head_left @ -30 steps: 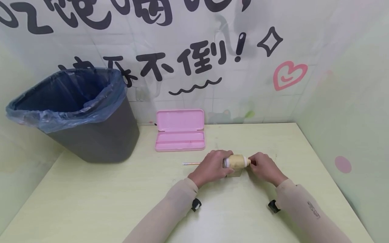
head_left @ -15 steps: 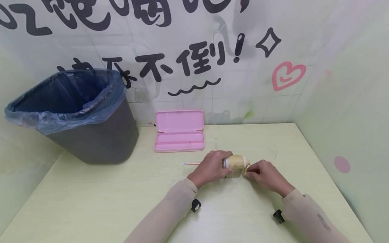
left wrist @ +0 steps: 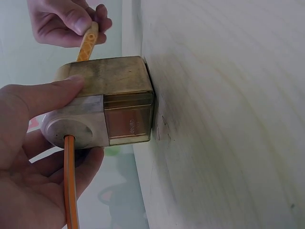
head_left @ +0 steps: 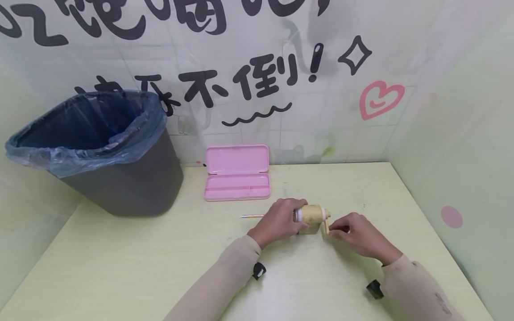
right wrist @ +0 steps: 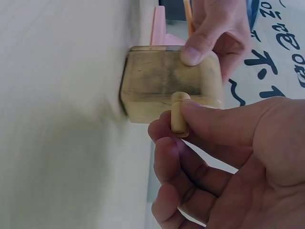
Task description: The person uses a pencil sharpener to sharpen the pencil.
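A yellowed hand-crank pencil sharpener (head_left: 312,214) stands on the table, its see-through drawer (left wrist: 127,123) showing in the left wrist view. My left hand (head_left: 279,223) grips its body, thumb on one side and fingers on the other. An orange-striped pencil (left wrist: 70,186) is inserted in the round front hole and runs back past the left palm; its tip is hidden inside. On the opposite end, the crank arm (left wrist: 87,44) points toward my body. My right hand (head_left: 359,236) pinches the crank's small knob (right wrist: 179,117) between thumb and index finger, other fingers loosely curled.
Behind the hands, a pink pencil case (head_left: 238,192) lies with its lid raised against the wall. A grey bin (head_left: 140,187) with a blue liner (head_left: 154,129) stands at the back left. Walls border the table (head_left: 160,267) at the back and right.
My right hand has swung the crank down toward my body and moved slightly right and nearer with it. The left hand, sharpener and pencil have stayed in place.
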Motion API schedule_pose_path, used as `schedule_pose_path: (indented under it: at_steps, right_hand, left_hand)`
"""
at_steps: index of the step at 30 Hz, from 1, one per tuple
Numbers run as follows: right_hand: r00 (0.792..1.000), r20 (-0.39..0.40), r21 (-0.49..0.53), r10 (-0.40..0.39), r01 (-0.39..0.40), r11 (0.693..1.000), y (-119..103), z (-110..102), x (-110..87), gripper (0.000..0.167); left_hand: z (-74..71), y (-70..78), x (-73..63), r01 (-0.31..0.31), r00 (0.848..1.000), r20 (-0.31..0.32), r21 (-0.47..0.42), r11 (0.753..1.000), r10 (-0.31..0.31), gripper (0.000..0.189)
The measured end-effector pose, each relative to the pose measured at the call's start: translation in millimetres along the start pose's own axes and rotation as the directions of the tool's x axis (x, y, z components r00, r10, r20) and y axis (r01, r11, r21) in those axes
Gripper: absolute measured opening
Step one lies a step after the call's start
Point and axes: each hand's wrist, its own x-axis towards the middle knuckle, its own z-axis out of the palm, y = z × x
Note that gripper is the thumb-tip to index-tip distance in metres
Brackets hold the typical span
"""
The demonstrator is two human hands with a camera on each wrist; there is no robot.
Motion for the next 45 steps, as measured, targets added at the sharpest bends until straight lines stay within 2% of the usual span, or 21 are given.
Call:
schedule_pose_path:
  at_steps: [9, 19, 27, 45]
  right_hand:
    - [0.998, -0.049, -0.013, -0.030, 0.029, 0.999, -14, -20, -5.0, 0.014]
    - [0.991, -0.129, -0.028, -0.037, 0.034, 0.999, -20, -32, 5.3, 0.013]
    - [0.978, -0.205, -0.043, -0.032, 0.023, 0.999, -19, -33, 19.3, 0.015]
    - [0.970, -0.240, 0.011, 0.024, -0.022, 1.000, -7, -27, 44.7, 0.017]
  left_hand:
    - [0.7, -0.7, 0.6, 0.015, 1.000, 0.000, -0.003, 1.000, -0.015, 0.048]
    - [-0.5, -0.8, 0.6, 0.021, 1.000, 0.004, -0.010, 1.000, -0.021, 0.047]
    - [0.7, -1.8, 1.3, 0.030, 1.000, 0.007, -0.026, 0.999, -0.029, 0.046]
    - [0.0, -1.0, 1.0, 0.032, 0.999, 0.005, -0.009, 0.999, -0.032, 0.046]
